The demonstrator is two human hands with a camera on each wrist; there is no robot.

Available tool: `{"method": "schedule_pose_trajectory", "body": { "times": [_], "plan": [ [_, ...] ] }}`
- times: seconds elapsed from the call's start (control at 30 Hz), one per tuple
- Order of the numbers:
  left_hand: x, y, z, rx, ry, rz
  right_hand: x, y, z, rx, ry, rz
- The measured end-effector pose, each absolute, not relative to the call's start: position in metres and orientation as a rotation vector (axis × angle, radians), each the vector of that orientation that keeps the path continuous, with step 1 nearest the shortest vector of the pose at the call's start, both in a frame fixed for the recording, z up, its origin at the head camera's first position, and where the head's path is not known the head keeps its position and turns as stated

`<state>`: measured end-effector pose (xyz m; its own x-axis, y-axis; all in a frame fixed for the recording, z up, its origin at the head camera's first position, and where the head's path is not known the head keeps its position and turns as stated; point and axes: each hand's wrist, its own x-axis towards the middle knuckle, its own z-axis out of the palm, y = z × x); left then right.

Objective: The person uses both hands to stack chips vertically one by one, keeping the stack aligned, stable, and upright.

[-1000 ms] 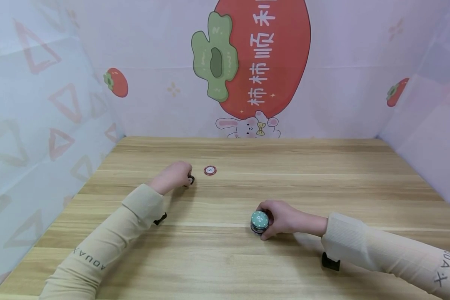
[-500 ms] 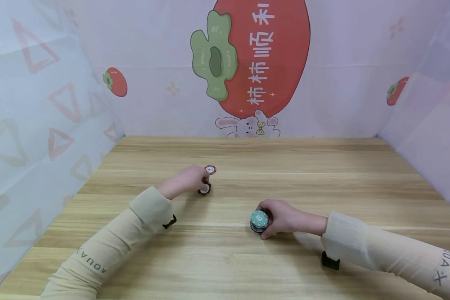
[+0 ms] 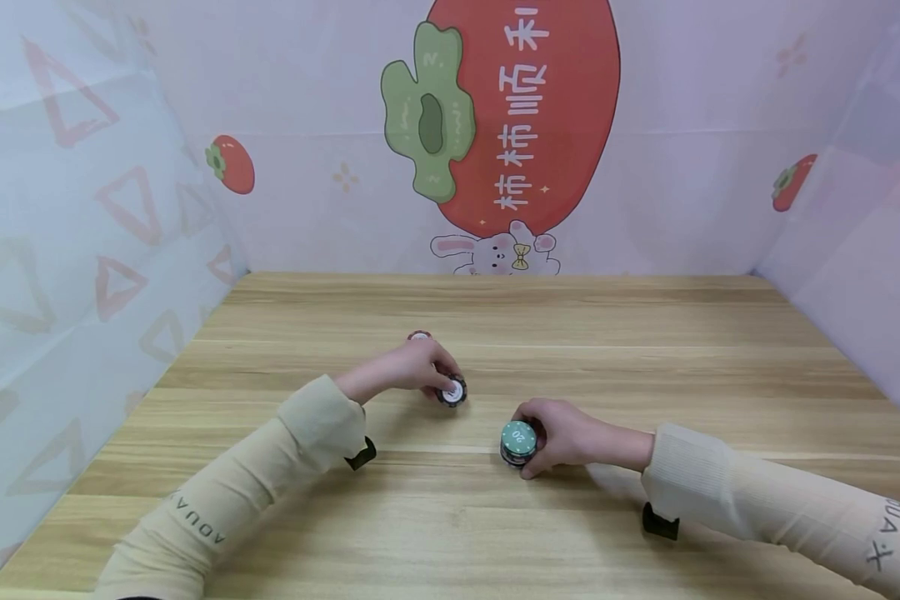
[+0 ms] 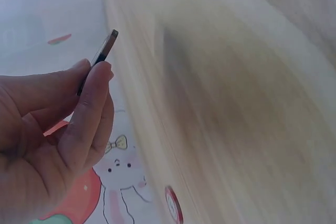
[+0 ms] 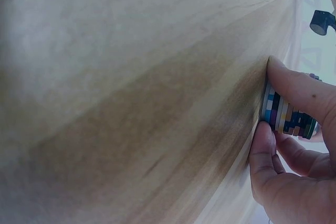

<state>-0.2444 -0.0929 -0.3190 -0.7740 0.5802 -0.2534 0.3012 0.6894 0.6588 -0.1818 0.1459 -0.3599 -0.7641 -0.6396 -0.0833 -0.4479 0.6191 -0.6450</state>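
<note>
My left hand [image 3: 412, 367] pinches a black poker chip [image 3: 453, 391] with a white centre between thumb and fingers. In the left wrist view that chip [image 4: 106, 45] appears edge-on, held up off the wood. My right hand [image 3: 566, 435] grips the sides of a stack of poker chips [image 3: 519, 442] standing on the table; a green chip marked 20 tops it. Several coloured edges of the stack [image 5: 287, 115] show in the right wrist view. Behind the left hand lies a red poker chip [image 3: 419, 336], partly covered by that hand in the head view.
The wooden table [image 3: 645, 358] reaches back to a printed cloth wall [image 3: 330, 217] with persimmons and a rabbit. Cloth sides also stand at left and right. A dark device sits under each sleeve cuff.
My left hand has moved right, carrying the black chip from left of the red chip toward the stack. The right hand and the stack have stayed in place.
</note>
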Motion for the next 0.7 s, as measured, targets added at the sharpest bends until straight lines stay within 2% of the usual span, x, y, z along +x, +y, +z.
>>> {"method": "schedule_pose_trajectory", "body": {
  "times": [0.7],
  "plan": [
    [-0.228, -0.069, -0.329, 0.616, 2.085, 1.121, -0.182, 0.147, -0.361, -0.879, 2.529, -0.91]
  ]
}}
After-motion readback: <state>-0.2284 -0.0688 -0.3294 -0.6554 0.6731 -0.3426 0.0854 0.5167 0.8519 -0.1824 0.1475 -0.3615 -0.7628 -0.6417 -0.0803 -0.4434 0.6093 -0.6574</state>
